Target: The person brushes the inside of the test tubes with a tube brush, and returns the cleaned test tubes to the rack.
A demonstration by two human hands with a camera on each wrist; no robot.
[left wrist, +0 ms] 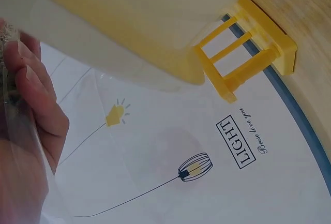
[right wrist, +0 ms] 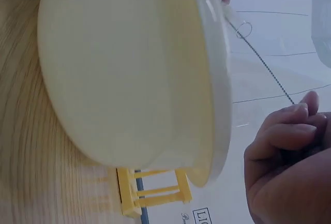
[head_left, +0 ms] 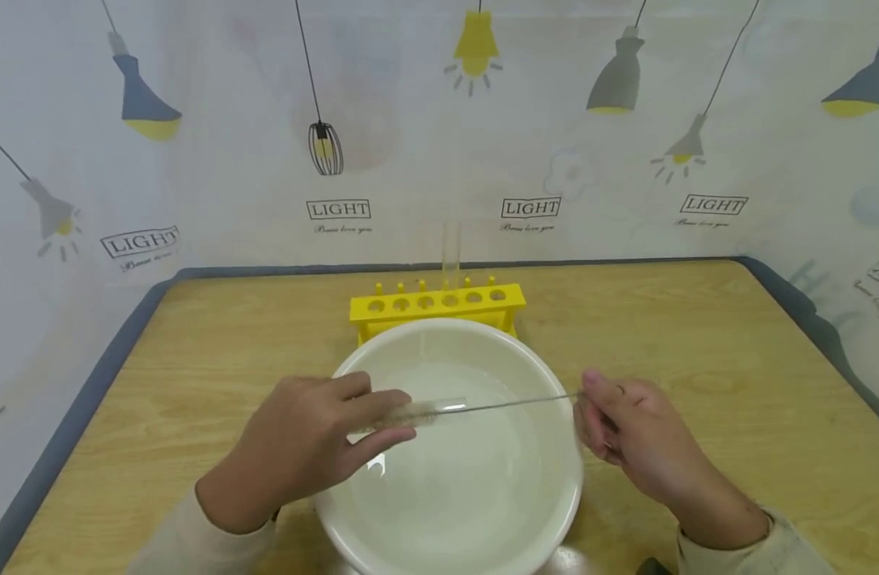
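Over a white basin (head_left: 446, 495) holding water, my left hand (head_left: 317, 435) grips a clear glass test tube (head_left: 453, 404) lying nearly level, its mouth toward the right. Inside the tube sits the bristle head of a test tube brush (head_left: 521, 402). The brush's twisted wire runs out of the mouth to my right hand (head_left: 636, 431), which pinches its end beyond the basin's right rim. In the right wrist view the wire (right wrist: 264, 63) slants from the tube's mouth down to the curled fingers (right wrist: 284, 136). The tube's closed end is hidden by the left hand.
Behind the basin stands a yellow test tube rack (head_left: 439, 302) with a row of holes and pegs. One clear test tube (head_left: 450, 255) stands upright in it. A wood-grain table (head_left: 698, 343) carries everything, and a curtain (head_left: 425, 144) printed with lamps encloses its back and sides.
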